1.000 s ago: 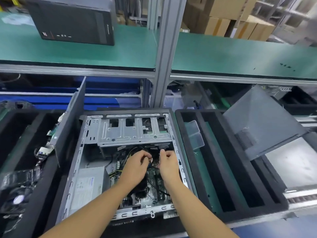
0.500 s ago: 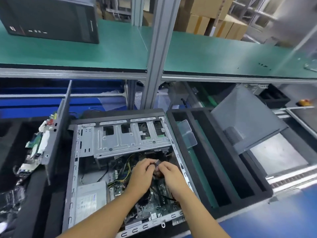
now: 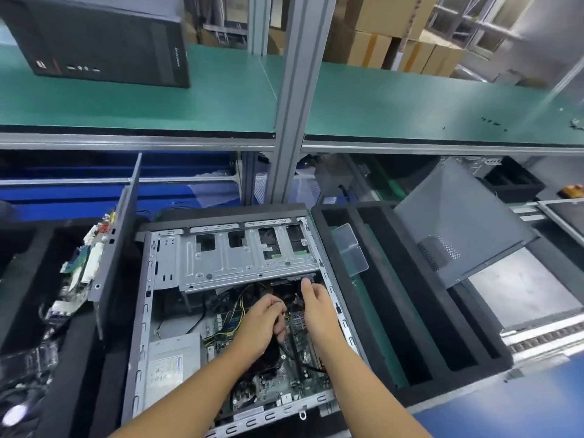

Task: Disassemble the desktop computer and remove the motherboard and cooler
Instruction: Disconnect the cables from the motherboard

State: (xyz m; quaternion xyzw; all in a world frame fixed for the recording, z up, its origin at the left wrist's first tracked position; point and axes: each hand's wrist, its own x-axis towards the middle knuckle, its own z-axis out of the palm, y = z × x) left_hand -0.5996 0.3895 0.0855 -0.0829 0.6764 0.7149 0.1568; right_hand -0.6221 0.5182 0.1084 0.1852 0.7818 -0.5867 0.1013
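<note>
The open desktop case (image 3: 145, 311) lies on its side in front of me, with the metal drive cage (image 3: 240, 260) at its far end. The green motherboard (image 3: 300, 358) shows in the near right part, and the silver power supply (image 3: 172, 361) at the near left. My left hand (image 3: 264, 324) hovers over the board with fingers curled around a black cable (image 3: 303, 361). My right hand (image 3: 316, 308) is beside it, its straight fingers reaching up to the drive cage's lower edge. The cooler is mostly hidden under my left wrist.
A black foam tray (image 3: 420, 327) with long slots stands right of the case, holding a clear plastic box (image 3: 350, 251) and a leaning grey side panel (image 3: 458, 235). Left, a grey panel (image 3: 117, 248) stands upright beside removed boards (image 3: 79, 270). Another black tower (image 3: 104, 39) sits on the green shelf.
My right hand has let go of the connector both hands pinched and moved up to the drive cage. My left hand stays curled over the board. The view shifted right.
</note>
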